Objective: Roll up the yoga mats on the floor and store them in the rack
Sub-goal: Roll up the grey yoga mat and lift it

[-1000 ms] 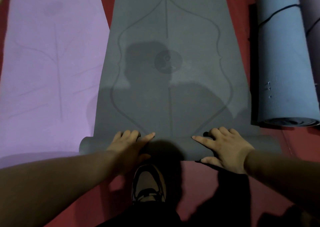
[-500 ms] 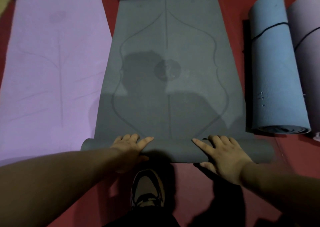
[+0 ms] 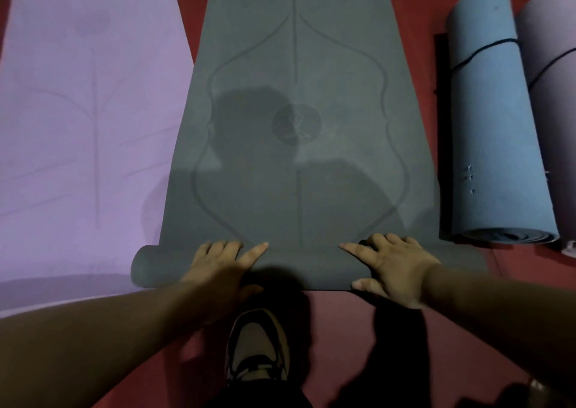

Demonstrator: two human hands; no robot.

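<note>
The red floor [image 3: 343, 329] showed between the mats. The purple mat [image 3: 78, 127] lay flat on the left, not yet rolled. In the middle the grey mat [image 3: 296, 64] was barely started, with a long flat run ahead. Just beside its right edge, the blue rolled mat [image 3: 492, 127] and lilac rolled mat [image 3: 551, 49] waited; I saw no rack. The left hand [image 3: 218, 267] and right hand [image 3: 396, 267] pressed the near roll [image 3: 149, 267], grip released.

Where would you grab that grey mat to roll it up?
Take the grey mat by its rolled near end, from the near side and above, hands wide apart, as the left hand and right hand rest. The roll is a long cylinder spanning the mat's width; the flat part lies ahead.
</note>
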